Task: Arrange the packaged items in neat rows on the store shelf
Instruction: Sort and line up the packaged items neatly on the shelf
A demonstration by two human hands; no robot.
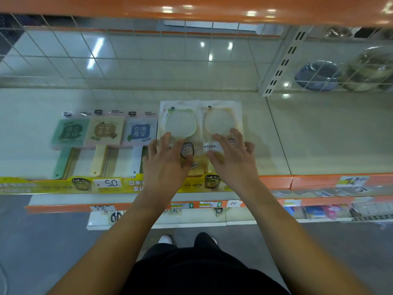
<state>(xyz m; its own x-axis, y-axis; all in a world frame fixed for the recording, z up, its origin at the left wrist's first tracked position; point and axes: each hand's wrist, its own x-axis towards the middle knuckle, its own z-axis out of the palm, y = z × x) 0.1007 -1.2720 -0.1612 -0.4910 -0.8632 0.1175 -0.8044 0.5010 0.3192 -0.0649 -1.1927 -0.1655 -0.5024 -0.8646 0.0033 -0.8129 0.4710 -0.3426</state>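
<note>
Black-clothed lap and white shoe being seen nearest, above grey floor. Left hand being rested, fingers spread, on clear packet with green-rimmed round mirror. Right hand being rested, fingers spread and slightly bent, on adjoining clear packet with yellow-rimmed round mirror. Both packets being kept flat on pale cream metal shelf, edges touching. Green, yellow and white packaged paddle-shaped boards being displayed in row just left. Orange price rail being crossed by yellow advertising strip. Wire grid back panel being lit by ceiling reflections.
</note>
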